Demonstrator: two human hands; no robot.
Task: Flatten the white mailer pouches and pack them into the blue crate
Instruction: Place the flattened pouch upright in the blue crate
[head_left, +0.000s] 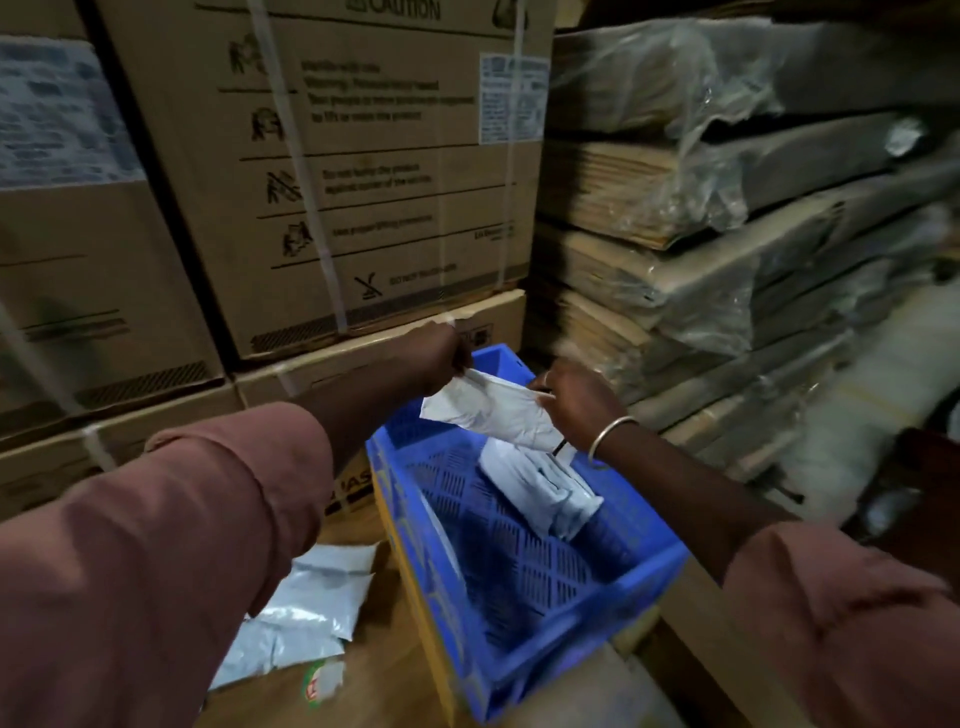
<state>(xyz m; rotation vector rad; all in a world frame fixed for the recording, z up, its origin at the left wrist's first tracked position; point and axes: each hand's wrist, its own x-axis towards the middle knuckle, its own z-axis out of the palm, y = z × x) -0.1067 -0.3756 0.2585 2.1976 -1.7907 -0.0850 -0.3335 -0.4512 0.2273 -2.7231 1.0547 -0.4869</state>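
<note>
A white mailer pouch (491, 410) hangs stretched between both hands above the far end of the blue crate (649, 564). My left hand (441, 358) pinches its upper left corner. My right hand (574, 400) grips its right side, a metal bangle on that wrist. Inside the crate, several white pouches (540, 493) lean against the right wall. More white pouches (306, 608) lie in a loose pile on the brown surface left of the crate.
Strapped cardboard boxes (332, 171) are stacked close behind and to the left. Plastic-wrapped bundles of flat cardboard (727, 249) rise at the right, close to the crate. A small red-and-green printed scrap (324, 683) lies by the pouch pile.
</note>
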